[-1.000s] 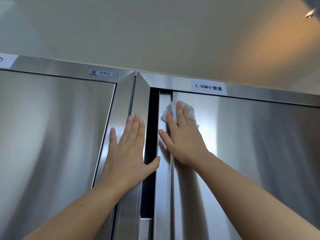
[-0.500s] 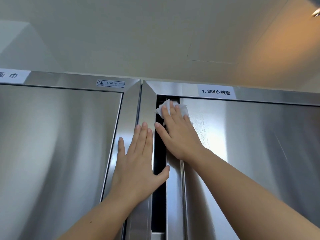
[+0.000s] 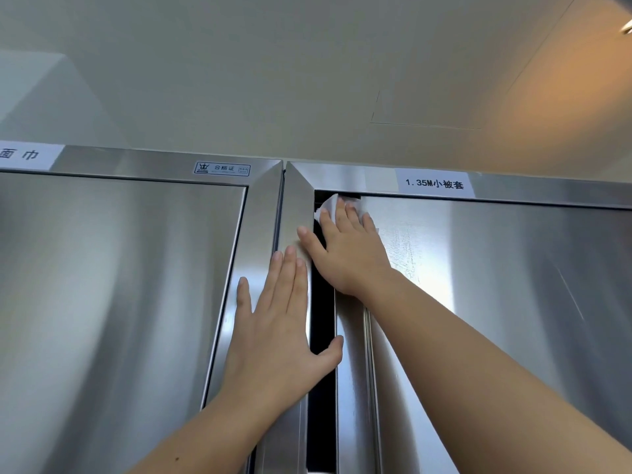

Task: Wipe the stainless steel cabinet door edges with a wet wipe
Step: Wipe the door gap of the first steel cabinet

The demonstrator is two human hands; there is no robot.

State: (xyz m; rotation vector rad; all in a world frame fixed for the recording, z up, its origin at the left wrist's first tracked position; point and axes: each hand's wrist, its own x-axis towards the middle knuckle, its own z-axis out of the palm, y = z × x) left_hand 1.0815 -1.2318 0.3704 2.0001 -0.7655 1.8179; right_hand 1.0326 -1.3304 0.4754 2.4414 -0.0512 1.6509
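White wet wipe sits at the top corner of the shiny steel cabinet door, under my flat right hand. My left hand lies flat, thumb across the door's dark gap; pushing could pinch it.

Looked like a linen storeroom, hotel or hospital type. Brushed stainless steel cabinets ran up to a plain cream ceiling. A "1.35M小被套" label named duvet covers. Left of it was a certificate sticker, and further left a "面巾" label for face towels.
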